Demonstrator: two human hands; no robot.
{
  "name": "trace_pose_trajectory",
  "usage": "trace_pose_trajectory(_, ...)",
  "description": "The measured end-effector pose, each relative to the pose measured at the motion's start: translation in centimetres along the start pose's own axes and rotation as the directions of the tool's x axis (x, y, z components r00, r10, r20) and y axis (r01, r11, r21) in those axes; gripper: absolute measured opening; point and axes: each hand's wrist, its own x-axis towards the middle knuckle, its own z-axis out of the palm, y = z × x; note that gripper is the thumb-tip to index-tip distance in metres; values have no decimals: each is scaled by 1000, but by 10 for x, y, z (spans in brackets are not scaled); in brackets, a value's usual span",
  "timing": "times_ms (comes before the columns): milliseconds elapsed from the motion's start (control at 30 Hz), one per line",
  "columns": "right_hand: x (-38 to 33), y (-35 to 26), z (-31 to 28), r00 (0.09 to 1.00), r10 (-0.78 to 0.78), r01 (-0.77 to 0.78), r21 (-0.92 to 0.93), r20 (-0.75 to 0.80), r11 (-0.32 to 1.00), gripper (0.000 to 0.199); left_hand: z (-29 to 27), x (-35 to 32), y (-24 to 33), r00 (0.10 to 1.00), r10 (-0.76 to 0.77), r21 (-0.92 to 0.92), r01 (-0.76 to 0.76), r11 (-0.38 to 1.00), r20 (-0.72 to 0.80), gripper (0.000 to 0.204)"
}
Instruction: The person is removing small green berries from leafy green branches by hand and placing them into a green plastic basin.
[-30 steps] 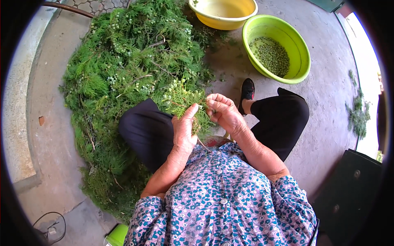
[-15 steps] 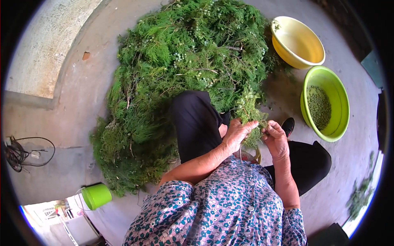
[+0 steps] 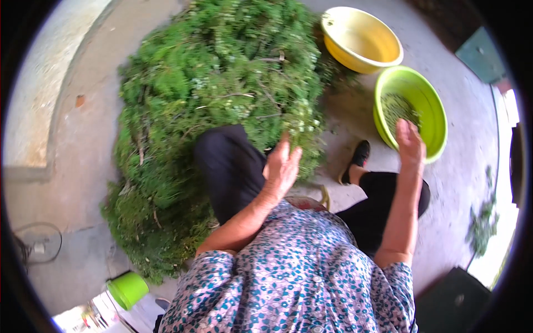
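Observation:
My left hand [image 3: 282, 171] is closed around a green conifer sprig [image 3: 303, 126] dotted with small pale-green cones, beside my dark-trousered knee. Just past it the sprig merges with a big heap of cut conifer branches [image 3: 222, 77], so its exact outline is hard to follow. My right hand [image 3: 410, 145] reaches over the near rim of a lime-green basin [image 3: 436, 119], fingers stretched out and somewhat blurred. Small round green cones [image 3: 395, 106] lie in the bottom of that basin. Nothing shows plainly between the right fingers.
A yellow basin [image 3: 361, 39] stands just beyond the green one. My shoe [image 3: 361, 154] rests on the concrete floor near the green basin. At the lower left is a small green bucket [image 3: 127, 289], with a black cable [image 3: 58, 244] above it. Loose greenery [image 3: 482, 228] lies far right.
My right hand has left the sprig and moved right and away from me, over the green basin. The left hand still has the sprig. The whole view has shifted.

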Motion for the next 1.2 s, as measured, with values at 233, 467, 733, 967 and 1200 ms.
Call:
trace_pose_trajectory(233, -137, 34, 130, 935, 206, -89, -370, 288, 925, 16, -13, 1, 25, 922, 375, 326, -326, 887, -99, 44)
trace_pose_trajectory(467, -156, 57, 144, 877, 140, 214, -633, 460, 744, 37, -10, -5, 42, 905, 424, 290, -399, 870, -28, 48)
trace_pose_trajectory(733, -158, 64, 139, 841, 144, 288, -657, 522, 697, 31, -9, -4, 37, 894, 447, 66, -445, 893, -22, 35)
trace_pose_trajectory(967, -159, 65, 133, 850, 208, 158, -611, 485, 776, 22, -12, -4, 45, 914, 401, 327, -396, 858, 57, 17)
trace_pose_trajectory(1200, -153, 67, 122, 828, 457, -438, -136, 325, 889, 13, -10, -3, 57, 899, 428, 320, -435, 842, 98, 14)
